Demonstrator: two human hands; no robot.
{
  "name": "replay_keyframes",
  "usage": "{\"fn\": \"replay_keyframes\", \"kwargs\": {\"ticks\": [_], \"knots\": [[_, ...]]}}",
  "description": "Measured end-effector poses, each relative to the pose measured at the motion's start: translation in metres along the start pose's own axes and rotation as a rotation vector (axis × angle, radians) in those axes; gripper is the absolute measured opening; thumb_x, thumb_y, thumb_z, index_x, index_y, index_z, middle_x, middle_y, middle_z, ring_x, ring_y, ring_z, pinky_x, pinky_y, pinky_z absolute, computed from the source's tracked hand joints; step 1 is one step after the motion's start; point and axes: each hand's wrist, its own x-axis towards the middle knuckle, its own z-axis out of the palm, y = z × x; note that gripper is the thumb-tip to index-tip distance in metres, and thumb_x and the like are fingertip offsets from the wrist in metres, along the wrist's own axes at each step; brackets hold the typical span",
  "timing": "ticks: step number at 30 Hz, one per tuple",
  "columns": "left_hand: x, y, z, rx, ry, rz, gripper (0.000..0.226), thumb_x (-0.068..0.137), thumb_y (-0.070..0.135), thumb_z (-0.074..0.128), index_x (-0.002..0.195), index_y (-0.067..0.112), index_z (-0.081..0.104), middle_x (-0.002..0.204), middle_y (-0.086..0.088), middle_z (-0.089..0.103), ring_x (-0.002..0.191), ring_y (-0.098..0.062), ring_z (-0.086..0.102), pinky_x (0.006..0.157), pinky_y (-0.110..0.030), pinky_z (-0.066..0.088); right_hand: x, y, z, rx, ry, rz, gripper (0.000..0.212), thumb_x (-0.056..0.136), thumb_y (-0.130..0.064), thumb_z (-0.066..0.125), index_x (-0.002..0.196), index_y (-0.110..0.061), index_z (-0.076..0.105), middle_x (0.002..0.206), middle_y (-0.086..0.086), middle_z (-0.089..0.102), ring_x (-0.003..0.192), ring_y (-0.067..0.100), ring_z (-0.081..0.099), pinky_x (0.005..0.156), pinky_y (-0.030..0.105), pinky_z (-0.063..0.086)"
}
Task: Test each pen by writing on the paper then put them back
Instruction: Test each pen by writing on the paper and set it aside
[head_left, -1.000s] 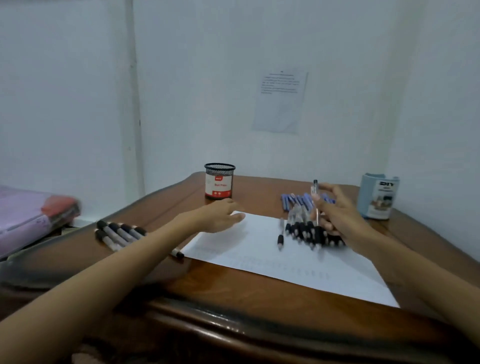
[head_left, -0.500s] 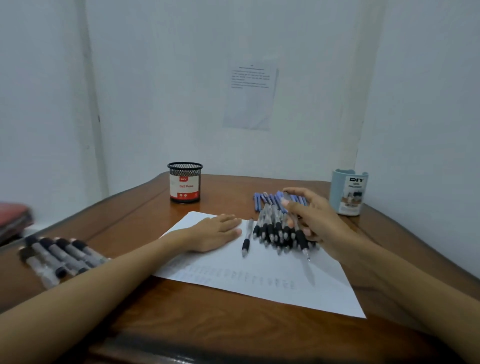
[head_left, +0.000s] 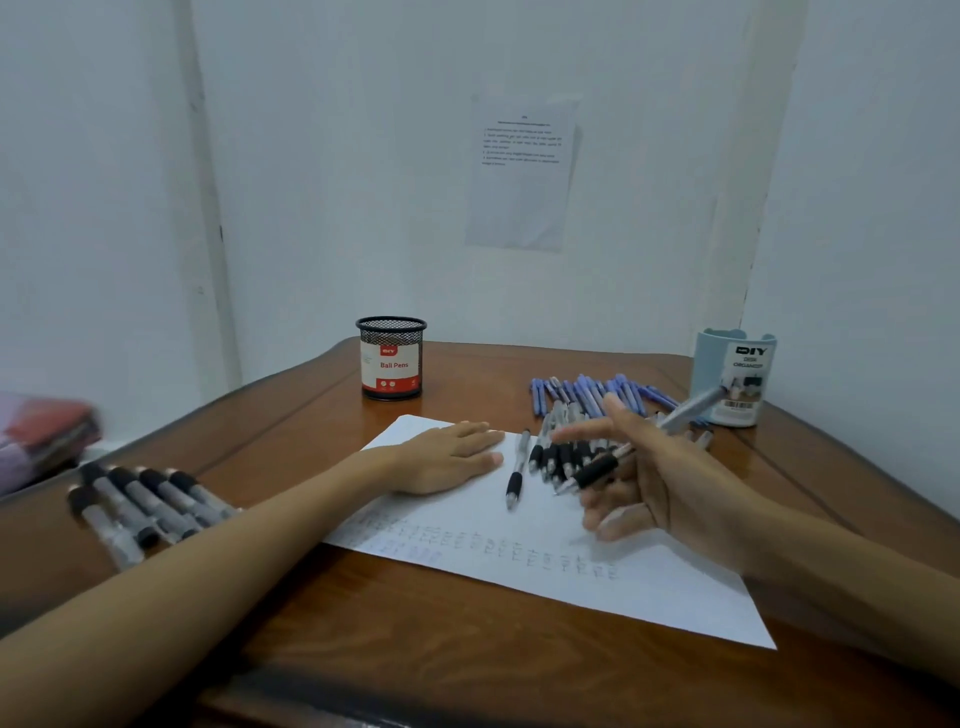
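Note:
A white sheet of paper lies on the wooden desk, with rows of small written marks along its near part. My left hand rests flat on the sheet's far left corner. My right hand hovers over the paper's right side and holds a grey pen with a black grip, its tip pointing left and down. A single black-grip pen lies on the paper between my hands. Behind my right hand lies a heap of black-grip pens, and farther back a row of blue pens.
A black mesh cup labelled Ball Pens stands at the desk's far middle. A pale blue desk organiser stands at the far right. Several black-capped markers lie at the left edge. A printed sheet hangs on the wall.
My right hand has lifted one pen off the heap and turned palm-left. My left hand stays flat on the paper. The camera view has shifted slightly.

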Motion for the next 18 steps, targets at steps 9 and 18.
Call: {"fn": "replay_keyframes", "kwargs": {"ticks": [9,18], "knots": [[0.004,-0.006,0.002,-0.033,0.011,-0.003,0.054,0.099,0.043,0.022,0.149,0.026,0.011,0.157,0.004,0.006,0.144,-0.012,0.006,0.113,-0.026,0.003,-0.003,0.008,0.010,-0.377,0.090,-0.199,0.042,0.072,-0.028,0.070,0.042,-0.014,0.043,0.035,-0.006,0.039,0.031,0.002,0.037,0.037,0.012,0.032],[0.004,-0.006,0.003,-0.028,0.028,0.002,0.053,0.099,0.043,0.022,0.149,0.026,0.013,0.157,0.005,0.008,0.143,-0.011,0.009,0.112,-0.025,0.005,-0.001,0.013,0.005,-0.464,-0.031,-0.226,0.046,0.087,0.001,0.056,0.046,-0.008,0.038,0.046,0.007,0.028,0.036,0.003,0.034,0.044,0.009,0.036]]}}
